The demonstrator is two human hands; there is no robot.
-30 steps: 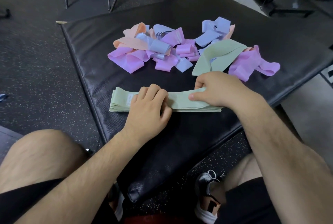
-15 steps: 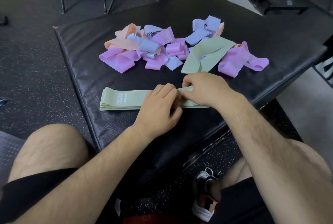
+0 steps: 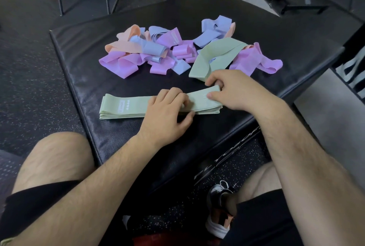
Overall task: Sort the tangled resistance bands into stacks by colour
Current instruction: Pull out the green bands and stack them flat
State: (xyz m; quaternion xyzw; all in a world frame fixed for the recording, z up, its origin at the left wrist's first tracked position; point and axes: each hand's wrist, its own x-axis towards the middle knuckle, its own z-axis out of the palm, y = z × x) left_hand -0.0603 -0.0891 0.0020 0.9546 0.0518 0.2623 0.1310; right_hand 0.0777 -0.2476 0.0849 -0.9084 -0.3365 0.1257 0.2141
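Left hand (image 3: 167,111) slid right; right fingers (image 3: 215,79) pinch green stack (image 3: 126,107).

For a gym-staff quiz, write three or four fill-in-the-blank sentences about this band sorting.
The neat stack is ____ in colour. The left hand holds the stack at its ____. The right hand pinches the top band at its ____. Everything lies on a ____ mat.
Missing words: green; middle; end; black.

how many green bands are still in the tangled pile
1: a loose green band on the right of the tangled pile, just beyond the right hand. Others may lie hidden underneath.
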